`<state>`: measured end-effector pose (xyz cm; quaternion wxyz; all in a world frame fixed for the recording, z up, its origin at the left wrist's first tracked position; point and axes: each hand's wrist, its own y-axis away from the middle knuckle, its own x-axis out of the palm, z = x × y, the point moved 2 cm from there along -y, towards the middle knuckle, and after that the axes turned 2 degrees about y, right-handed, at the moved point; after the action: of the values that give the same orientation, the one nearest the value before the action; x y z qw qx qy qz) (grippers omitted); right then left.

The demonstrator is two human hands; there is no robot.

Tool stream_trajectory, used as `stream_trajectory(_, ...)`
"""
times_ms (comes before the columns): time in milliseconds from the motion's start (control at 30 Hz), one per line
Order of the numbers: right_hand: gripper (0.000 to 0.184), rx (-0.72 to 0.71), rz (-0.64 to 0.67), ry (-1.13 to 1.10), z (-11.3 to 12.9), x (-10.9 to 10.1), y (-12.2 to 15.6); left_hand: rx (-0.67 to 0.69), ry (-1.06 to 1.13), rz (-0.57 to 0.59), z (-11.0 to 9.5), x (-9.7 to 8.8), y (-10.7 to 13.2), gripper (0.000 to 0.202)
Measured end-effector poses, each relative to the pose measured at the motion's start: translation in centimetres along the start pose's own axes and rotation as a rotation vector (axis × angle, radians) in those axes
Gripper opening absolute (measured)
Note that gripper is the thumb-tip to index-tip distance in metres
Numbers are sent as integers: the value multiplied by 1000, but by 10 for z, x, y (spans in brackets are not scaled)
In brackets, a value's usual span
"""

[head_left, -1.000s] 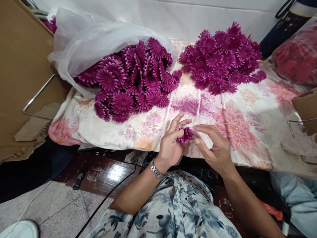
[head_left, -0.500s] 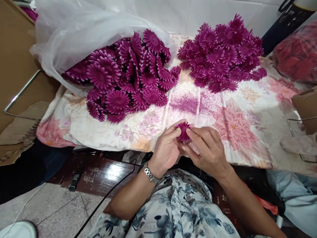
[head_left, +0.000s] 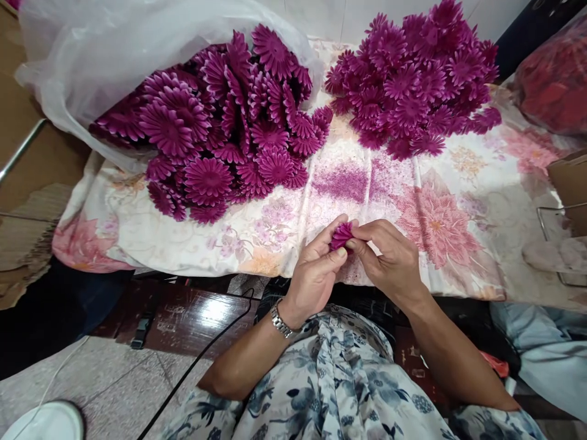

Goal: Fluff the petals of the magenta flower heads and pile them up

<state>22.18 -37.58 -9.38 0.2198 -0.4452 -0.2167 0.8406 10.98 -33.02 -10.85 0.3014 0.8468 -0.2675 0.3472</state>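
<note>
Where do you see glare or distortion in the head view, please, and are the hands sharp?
Head view: even, soft light; one white glare patch on the dark wooden board; the plastic bag looks washed out; the wide lens bows the near edge of the floral cloth; left hand and right hand, pinching the purple flower, are sharp.

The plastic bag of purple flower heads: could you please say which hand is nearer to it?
Left. The left hand is right of the plastic bag, toward the person; the right hand is farther right, both pinching one flower head.
</note>
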Motion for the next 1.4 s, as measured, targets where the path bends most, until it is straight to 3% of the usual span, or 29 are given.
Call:
stream_trajectory(133,8,-40,-15,39,5,0,5,14,-27,-23,0,-1,0,35)
stream_trajectory(233,9,102,50,-125,0,-4,2,7,-26,-28,-1,-3,-1,36)
stream_trajectory(300,10,202,21,-170,-13,-12,-10,13,-17,-48,-2,-6,-2,36)
stream_trajectory(367,12,232,-84,-30,-31,-24,-28,2,-7,-53,-3,-8,-2,36)
stream_trajectory(467,14,177,-172,374,-49,-40,-53,-24,25,-51,-3,-9,-4,34)
stream_trajectory(533,25,111,-104,459,-46,-40,-57,-3,28,-100,-3,-9,-5,33)
stream_trajectory(633,18,-19,149,145,-23,-23,-43,56,5,-180,-4,-10,-6,29)
stream_trajectory(700,10,-73,241,-45,-8,-9,-29,60,4,-176,-4,-10,-6,26)
stream_trajectory(867,7,8,262,-111,0,8,-13,18,0,-101,-3,-11,-4,32)
stream_trajectory(1067,10,-37,213,18,-16,2,-24,38,-19,-121,-1,-15,-6,37)
stream_trajectory(1167,15,69,86,224,-39,-16,-46,35,-20,-108,-2,-15,-7,37)
stream_trajectory(1233,28,149,47,449,-48,-26,-55,22,-12,-103,-3,-14,-7,37)
stream_trajectory(1300,41,138,146,448,-46,-26,-55,16,-1,-122,-4,-15,-8,38)
stream_trajectory(1400,25,-26,349,97,-27,-10,-37,16,9,-154,-5,-17,-9,37)
